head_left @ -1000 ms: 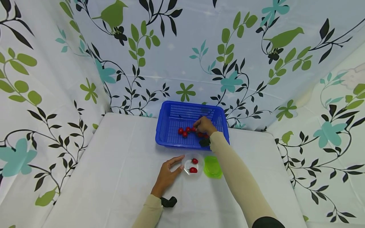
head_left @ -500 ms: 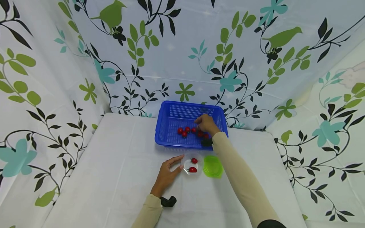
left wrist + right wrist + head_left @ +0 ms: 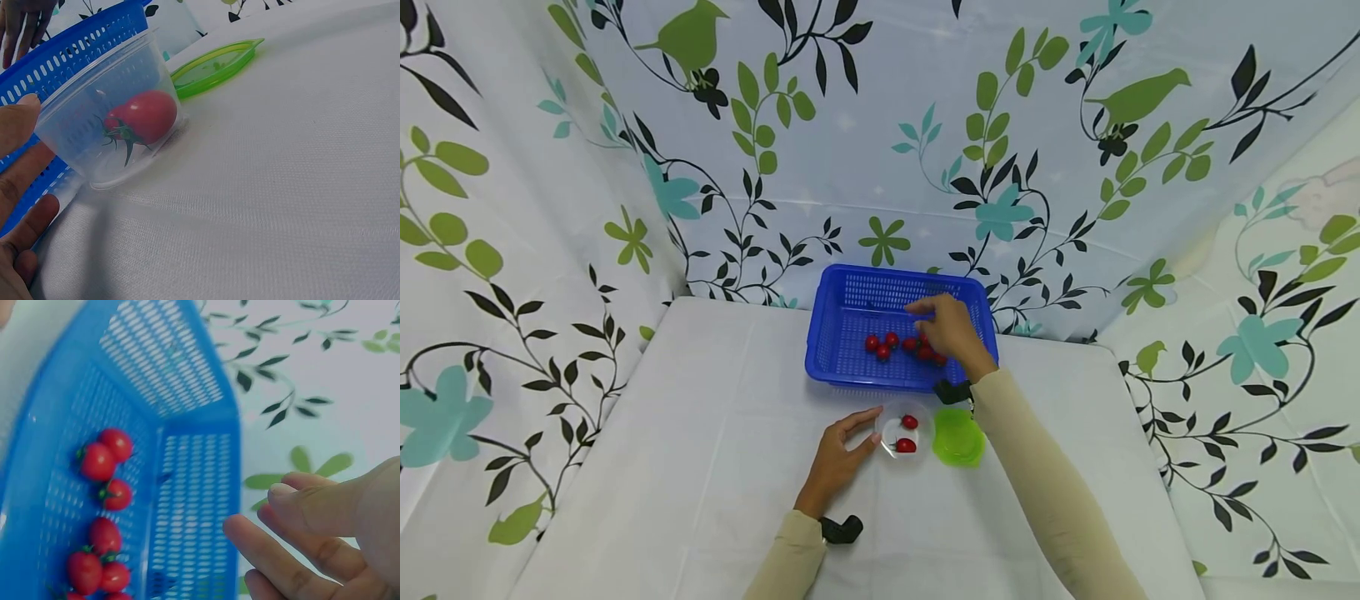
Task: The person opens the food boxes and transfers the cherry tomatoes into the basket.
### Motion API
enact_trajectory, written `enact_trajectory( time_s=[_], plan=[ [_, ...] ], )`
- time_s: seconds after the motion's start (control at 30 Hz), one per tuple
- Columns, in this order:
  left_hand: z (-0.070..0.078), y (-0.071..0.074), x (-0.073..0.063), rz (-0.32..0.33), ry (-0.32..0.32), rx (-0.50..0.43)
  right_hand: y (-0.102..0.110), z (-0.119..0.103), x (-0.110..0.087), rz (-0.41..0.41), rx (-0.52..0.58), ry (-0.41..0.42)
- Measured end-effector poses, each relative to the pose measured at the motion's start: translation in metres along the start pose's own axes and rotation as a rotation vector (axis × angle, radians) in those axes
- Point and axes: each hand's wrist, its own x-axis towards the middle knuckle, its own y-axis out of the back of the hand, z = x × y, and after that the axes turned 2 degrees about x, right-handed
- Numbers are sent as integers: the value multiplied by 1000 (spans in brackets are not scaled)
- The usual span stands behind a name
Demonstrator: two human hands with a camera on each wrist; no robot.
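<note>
My left hand [image 3: 838, 458] holds the left side of a small clear plastic container [image 3: 75, 150], thumb and index finger curved against its wall. Two red cherry tomatoes with green stems lie inside; the nearer tomato [image 3: 906, 446] rests on the bottom. Above the right part of a blue slotted basket [image 3: 831, 367], my right hand [image 3: 951, 325] is raised with its fingers spread loosely and nothing between them. Several more cherry tomatoes [image 3: 98, 462] sit on the basket floor, a few of them partly hidden under that hand in the head view.
A bright green lid [image 3: 958, 437] lies just right of the clear container, below the right forearm. Both stand in front of the basket on a white-covered table [image 3: 737, 400]. A leaf-patterned curtain [image 3: 865, 125] rises behind the basket and along both sides.
My right hand has lifted up and right from among the tomatoes, its fingers opening out. The left hand and the container stay in place.
</note>
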Motion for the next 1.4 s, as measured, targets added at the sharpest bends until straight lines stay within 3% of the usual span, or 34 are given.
enact_trajectory(
  time_s=[0.43, 0.93, 1.4],
  plan=[
    [-1, 0, -2, 3, 7, -3, 3, -17, -56, 53, 43, 54],
    [-1, -2, 0, 5, 4, -16, -25, -1, -103, 27, 124, 51],
    [1, -1, 0, 6, -20, 23, -53, 19, -127, -17, 158, 16]
  ],
)
